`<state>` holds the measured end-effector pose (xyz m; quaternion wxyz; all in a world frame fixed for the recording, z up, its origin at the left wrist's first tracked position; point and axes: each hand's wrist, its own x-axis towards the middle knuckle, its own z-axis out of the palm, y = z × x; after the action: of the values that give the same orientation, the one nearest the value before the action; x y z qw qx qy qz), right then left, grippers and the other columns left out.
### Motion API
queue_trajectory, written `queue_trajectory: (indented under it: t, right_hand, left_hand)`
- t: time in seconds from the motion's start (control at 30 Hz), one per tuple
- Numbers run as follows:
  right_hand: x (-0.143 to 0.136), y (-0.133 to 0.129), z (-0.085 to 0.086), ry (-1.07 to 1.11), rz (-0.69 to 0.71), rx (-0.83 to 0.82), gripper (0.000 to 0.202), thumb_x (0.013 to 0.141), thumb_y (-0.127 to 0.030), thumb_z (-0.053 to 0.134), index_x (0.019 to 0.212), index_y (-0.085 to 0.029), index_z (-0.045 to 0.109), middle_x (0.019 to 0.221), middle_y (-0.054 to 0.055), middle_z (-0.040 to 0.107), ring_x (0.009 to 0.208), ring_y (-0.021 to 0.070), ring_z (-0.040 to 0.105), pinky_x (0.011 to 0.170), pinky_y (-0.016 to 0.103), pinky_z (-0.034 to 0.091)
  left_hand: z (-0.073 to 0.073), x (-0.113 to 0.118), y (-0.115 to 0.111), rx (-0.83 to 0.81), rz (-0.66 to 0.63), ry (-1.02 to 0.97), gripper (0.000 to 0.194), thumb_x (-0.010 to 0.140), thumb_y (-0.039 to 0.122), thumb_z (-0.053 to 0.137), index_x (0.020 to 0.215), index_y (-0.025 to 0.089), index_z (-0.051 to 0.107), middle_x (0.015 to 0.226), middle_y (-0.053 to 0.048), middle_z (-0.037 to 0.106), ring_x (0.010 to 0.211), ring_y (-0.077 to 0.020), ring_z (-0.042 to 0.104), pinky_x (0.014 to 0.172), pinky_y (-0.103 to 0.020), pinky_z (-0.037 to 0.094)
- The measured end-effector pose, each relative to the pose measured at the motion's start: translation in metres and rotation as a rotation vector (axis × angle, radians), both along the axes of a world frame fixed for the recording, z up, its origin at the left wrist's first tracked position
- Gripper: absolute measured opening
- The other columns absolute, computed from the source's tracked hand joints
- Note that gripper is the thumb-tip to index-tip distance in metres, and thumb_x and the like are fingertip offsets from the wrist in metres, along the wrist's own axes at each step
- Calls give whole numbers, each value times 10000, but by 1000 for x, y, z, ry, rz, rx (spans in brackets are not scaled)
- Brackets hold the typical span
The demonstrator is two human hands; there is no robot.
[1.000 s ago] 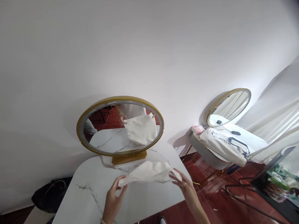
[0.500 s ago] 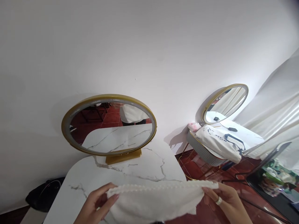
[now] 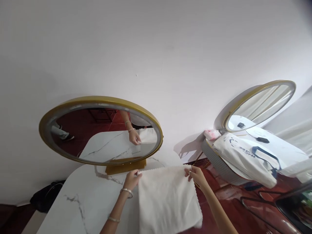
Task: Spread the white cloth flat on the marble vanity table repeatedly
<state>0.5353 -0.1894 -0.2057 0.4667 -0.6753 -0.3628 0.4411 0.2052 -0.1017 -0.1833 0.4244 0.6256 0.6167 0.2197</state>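
Observation:
A white cloth (image 3: pixel 168 198) with a scalloped edge is stretched between my two hands over the front right of a white marble-patterned table (image 3: pixel 80 191). My left hand (image 3: pixel 132 179) pinches its upper left corner, close to the foot of a gold-framed mirror (image 3: pixel 104 97). At the upper right corner, my right hand (image 3: pixel 195 175) grips the cloth between thumb and fingers. The rest of the cloth hangs down toward me, and its lower end runs out of view. In the mirror, one of my hands shows holding the cloth.
To the right stands a second table with another gold-framed mirror (image 3: pixel 263 87), a white printed tote bag (image 3: pixel 241 156) and a pink-white packet (image 3: pixel 212 134). A black bag (image 3: pixel 46 196) lies at the left. A dark chair (image 3: pixel 292 208) is at the lower right.
Both hands have moved forward, away from me, with the cloth. It now spreads out over the table instead of being held close and low. The view has shifted slightly.

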Motion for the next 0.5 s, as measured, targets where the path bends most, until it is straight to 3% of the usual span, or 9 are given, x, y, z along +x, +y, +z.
queue_trajectory:
  t: [0.13, 0.23, 0.3, 0.37, 0.43, 0.5]
  right_hand:
    - [16, 47, -28, -41, -26, -82, 282, 600, -411, 644, 640, -138, 582, 599, 73, 676, 411, 143, 580, 386, 209, 319]
    - [17, 70, -44, -70, -34, -109, 297, 645, -389, 598, 781, -125, 603, 711, 106, 707, 512, 187, 651, 394, 201, 338]
    - [6, 72, -55, -77, -37, -102, 436, 674, -401, 586, 1015, -129, 592, 933, 136, 720, 714, 230, 706, 490, 244, 461]
    - [-14, 63, -66, -140, -30, -50, 613, 696, -421, 604, 1243, -162, 501, 1178, 153, 652, 998, 270, 669, 720, 350, 543]
    - [-38, 49, -75, -324, 37, 70, 669, 758, -432, 587, 1357, -178, 428, 1328, 158, 557, 1231, 286, 530, 959, 442, 469]
    - [-61, 39, -80, -579, 165, 191, 601, 859, -415, 494, 1409, -189, 404, 1413, 141, 482, 1358, 274, 381, 1092, 477, 345]
  left_hand:
    - [-16, 17, 44, 4, 35, 70, 149, 676, 257, 557, 546, 186, 570, 416, 54, 461, 452, -140, 495, 552, -247, 372]
    - [-28, 28, 50, 18, 96, 110, 154, 740, 238, 506, 664, 178, 626, 503, 22, 535, 531, -168, 575, 631, -273, 435]
    - [-42, 37, 34, 45, 153, 124, 232, 761, 212, 476, 889, 167, 664, 749, -42, 654, 744, -206, 651, 760, -312, 477]
    - [-59, 47, 7, 168, 161, 138, 396, 778, 202, 465, 1145, 159, 609, 1120, -116, 638, 1076, -247, 604, 941, -372, 450]
    - [-77, 56, -18, 323, 75, 176, 482, 815, 219, 449, 1288, 170, 531, 1372, -134, 502, 1305, -262, 443, 1074, -419, 361]
    - [-91, 65, -31, 407, -46, 238, 492, 858, 246, 416, 1338, 173, 499, 1463, -133, 420, 1392, -274, 327, 1130, -447, 292]
